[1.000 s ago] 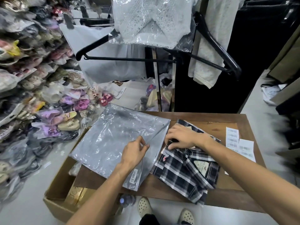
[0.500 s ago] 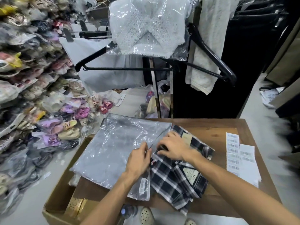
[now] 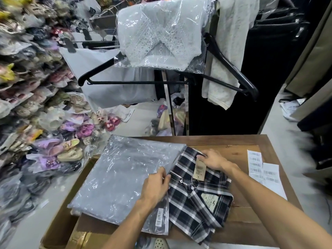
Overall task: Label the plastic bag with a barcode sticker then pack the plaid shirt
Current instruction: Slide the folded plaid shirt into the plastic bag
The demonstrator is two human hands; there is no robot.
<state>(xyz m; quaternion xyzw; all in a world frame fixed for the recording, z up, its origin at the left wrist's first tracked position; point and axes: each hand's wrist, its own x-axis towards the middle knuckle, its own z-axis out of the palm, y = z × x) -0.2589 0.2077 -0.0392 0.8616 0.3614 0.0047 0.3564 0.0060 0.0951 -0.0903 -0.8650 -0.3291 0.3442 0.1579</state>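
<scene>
left hand (image 3: 155, 186) pinches the plastic bag (image 3: 124, 175) mouth edge. the plaid shirt (image 3: 195, 193) lies just at its 3 o'clock, right hand (image 3: 212, 159) gripping its far end.

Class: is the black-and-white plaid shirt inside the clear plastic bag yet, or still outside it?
Mostly outside: the black-and-white plaid shirt lies folded on the wooden table, only its left edge at the clear plastic bag.

Two bare hands and forearms, no sleeves in view.

Left hand (image 3: 154, 186) and right hand (image 3: 213, 159) without gloves, rings, or a watch; wrists bare also. Forearms uncovered up to the lower edge of the picture, so no cloth of a shirt visible on them. Below, near the table edge, a pale perforated clog-type shoe (image 3: 160, 243), only partly seen.
</scene>
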